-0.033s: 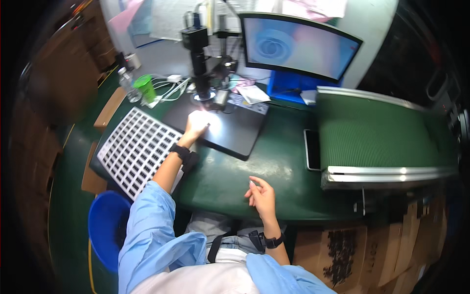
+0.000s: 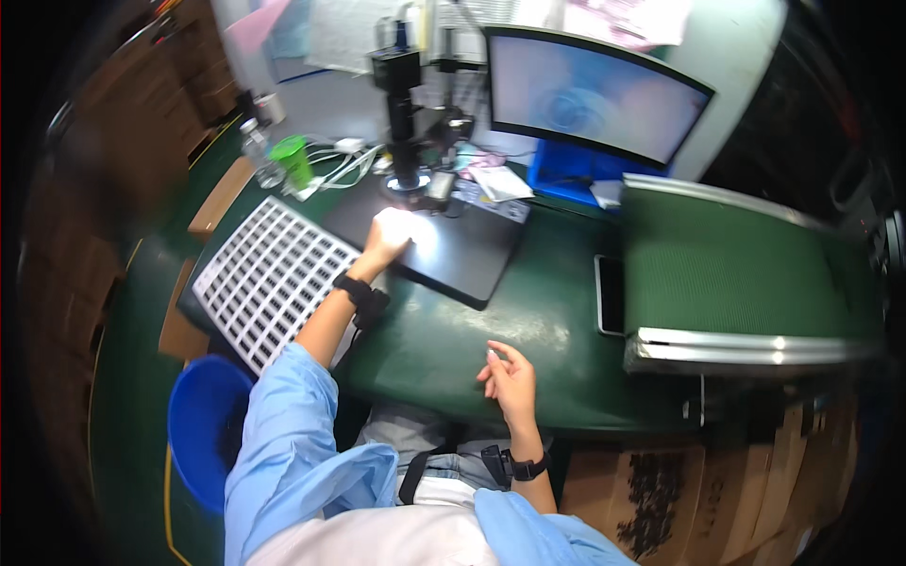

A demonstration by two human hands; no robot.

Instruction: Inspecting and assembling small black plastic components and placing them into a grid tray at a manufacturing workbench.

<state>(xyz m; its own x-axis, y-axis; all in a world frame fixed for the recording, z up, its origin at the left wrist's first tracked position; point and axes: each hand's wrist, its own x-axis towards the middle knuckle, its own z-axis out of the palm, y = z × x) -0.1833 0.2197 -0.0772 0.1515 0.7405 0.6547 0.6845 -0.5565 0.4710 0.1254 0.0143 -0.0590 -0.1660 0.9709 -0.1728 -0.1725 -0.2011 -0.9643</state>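
Note:
My left hand (image 2: 390,234) reaches under the microscope (image 2: 404,132), over the black base plate (image 2: 467,259). Strong light washes out its closed fingers, and a small dark spot shows at their tips; what they hold cannot be made out. Over the table's front part hovers my right hand (image 2: 511,379), thumb and forefinger curled together around something whitish and too small to name. Left of my left forearm lies a white tray (image 2: 267,200) with rows of small black pieces. Behind, a monitor (image 2: 595,94) displays a blurred, pale blue ring shape.
A small green-topped conveyor (image 2: 736,274) stands at the right, beside a phone-like device (image 2: 611,294). A green cup (image 2: 293,162), a clear bottle (image 2: 260,156) and white cables (image 2: 354,170) sit at the back left. On the floor at left is a blue bin (image 2: 203,434).
The whole view has shifted slightly, so things on the table appear a little farther right. The ring on the monitor has moved right and down and looks fainter. Both hands keep their poses.

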